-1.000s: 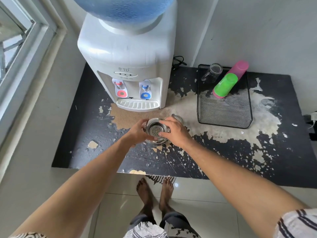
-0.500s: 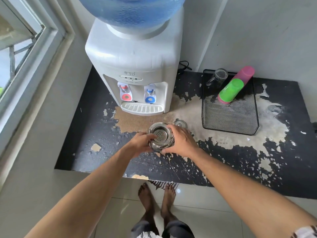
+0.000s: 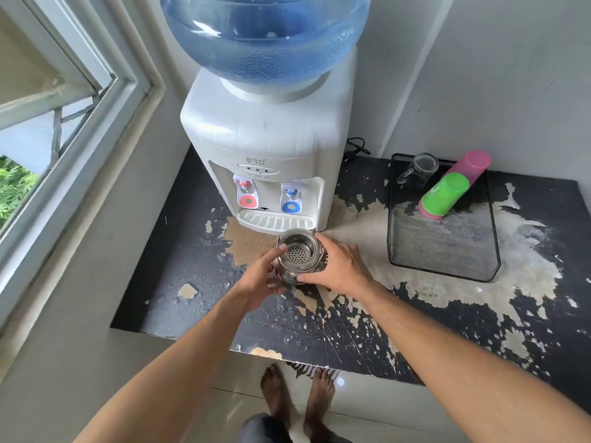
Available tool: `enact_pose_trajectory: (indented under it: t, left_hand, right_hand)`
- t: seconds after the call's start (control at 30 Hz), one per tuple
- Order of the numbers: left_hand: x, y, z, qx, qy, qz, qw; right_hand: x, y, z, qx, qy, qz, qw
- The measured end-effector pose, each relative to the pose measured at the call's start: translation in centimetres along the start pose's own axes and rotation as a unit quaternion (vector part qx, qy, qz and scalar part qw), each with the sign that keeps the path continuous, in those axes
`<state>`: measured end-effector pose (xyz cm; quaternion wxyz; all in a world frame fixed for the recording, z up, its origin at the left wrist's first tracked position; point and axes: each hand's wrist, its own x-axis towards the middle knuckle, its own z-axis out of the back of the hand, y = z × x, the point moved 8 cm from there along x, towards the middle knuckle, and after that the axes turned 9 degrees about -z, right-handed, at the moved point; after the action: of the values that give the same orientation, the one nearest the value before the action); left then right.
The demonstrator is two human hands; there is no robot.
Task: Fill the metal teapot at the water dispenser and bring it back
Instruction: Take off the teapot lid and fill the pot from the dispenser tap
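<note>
From the head camera, the shiny round-bodied metal teapot (image 3: 299, 257) is held between both hands above the peeling black countertop (image 3: 447, 314), just in front of the white ribbed drip tray (image 3: 275, 221) of the white tabletop water dispenser (image 3: 268, 148) with its inverted blue water bottle (image 3: 265, 36). The left hand (image 3: 260, 281) curls round the pot's left side with a fingertip on the rim; the right hand (image 3: 339, 266) wraps the right side, thumb pressed to the near wall.

As for progress, I judge the filling not yet begun: the pot has reached the dispenser but is not under either tap, the red-buttoned tap (image 3: 246, 196) or the blue-buttoned tap (image 3: 291, 201). Its lid is off, and the perforated steel strainer basket (image 3: 295, 252) in the mouth looks dry, though glare makes that uncertain. Filling and the carry back remain.

The pot stands upright, mouth facing straight up towards the camera, so its long axis runs vertically. Spout and handle are hidden by the hands, so its heading cannot be told.

To the right, well apart, a black wire-mesh tray (image 3: 447, 257) holds a clear glass mug (image 3: 420, 169), a green plastic cup (image 3: 446, 195) and a pink plastic cup (image 3: 470, 164), all lying on their sides.
</note>
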<state>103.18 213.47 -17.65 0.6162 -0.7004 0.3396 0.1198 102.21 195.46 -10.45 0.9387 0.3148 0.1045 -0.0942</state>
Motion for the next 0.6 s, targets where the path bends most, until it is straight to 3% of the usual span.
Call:
enact_pose_trajectory:
  t: [0.2,0.6]
  left_hand:
    - [1.4,-2.6,0.7,-0.072,-0.013,-0.029,0.997]
    - [5.2,-3.9,1.3,-0.023,-0.004,-0.037,0.999]
  right_hand:
    - [1.9,1.9,0.9,0.015,-0.062,-0.025,0.998]
    - [3.5,3.2,1.3,-0.033,-0.102,-0.059,0.993]
